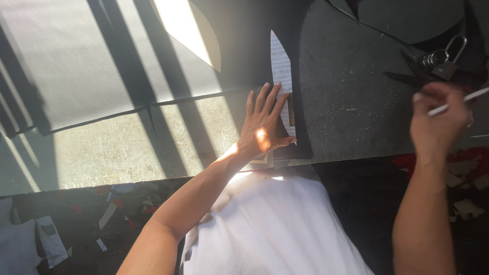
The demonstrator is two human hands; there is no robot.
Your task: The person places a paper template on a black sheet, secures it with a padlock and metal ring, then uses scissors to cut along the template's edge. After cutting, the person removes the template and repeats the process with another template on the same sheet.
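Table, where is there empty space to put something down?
Free: the table's grey middle, between the white paper pattern under the left hand and the scissors; also the sunlit stretch left of that hand. Crowded: the far right corner around the scissors, where the right hand holds a thin white stick.

- No package, sign or screen is seen.
- Only a narrow, pointed white card pattern (pixel 281 76) covered with fine print is laid on dark material.
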